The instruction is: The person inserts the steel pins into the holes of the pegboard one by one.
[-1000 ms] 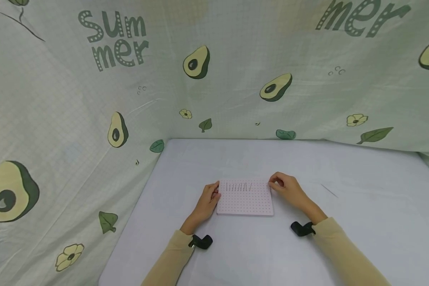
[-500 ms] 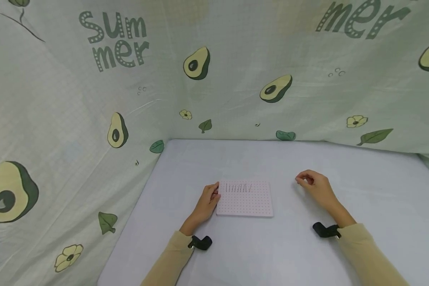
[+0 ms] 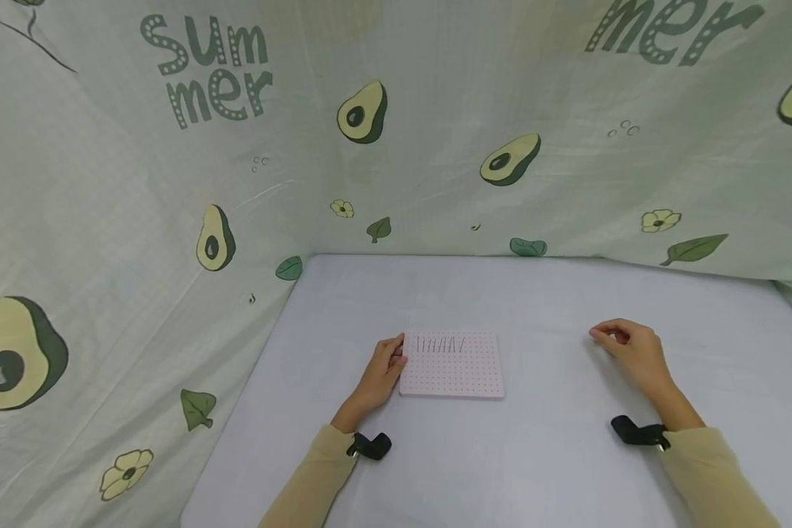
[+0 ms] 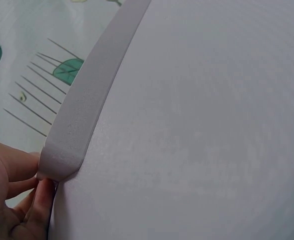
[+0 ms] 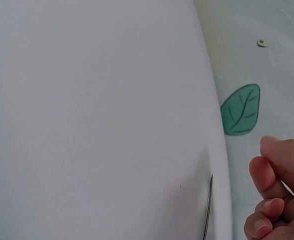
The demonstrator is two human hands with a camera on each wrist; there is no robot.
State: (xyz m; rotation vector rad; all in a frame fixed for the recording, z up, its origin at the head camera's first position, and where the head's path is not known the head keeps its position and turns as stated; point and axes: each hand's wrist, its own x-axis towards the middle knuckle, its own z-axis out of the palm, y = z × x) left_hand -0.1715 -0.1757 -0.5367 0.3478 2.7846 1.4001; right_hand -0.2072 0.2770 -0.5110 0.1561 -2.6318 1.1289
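A pale pink pegboard (image 3: pixel 452 378) with rows of small holes lies on the table. Several thin metal pins (image 3: pixel 439 345) stand in a row along its far left part, one leaning. My left hand (image 3: pixel 378 374) grips the board's left edge; in the left wrist view its fingers (image 4: pixel 22 165) pinch a corner. Well to the right of the board, my right hand (image 3: pixel 633 356) hovers low over the table, fingers loosely curled and thumb close to the index finger, nothing visible between them. One loose thin metal pin (image 5: pixel 208 207) lies by that hand in the right wrist view.
A white cloth covers the table (image 3: pixel 475 462). Behind and to the left hangs a pale green curtain (image 3: pixel 422 191) printed with avocados and leaves. Each wrist carries a black camera mount (image 3: pixel 372 446).
My right hand has moved from the board's right edge far to the right, over where the loose pin lay in view. The left hand and the board have stayed put.
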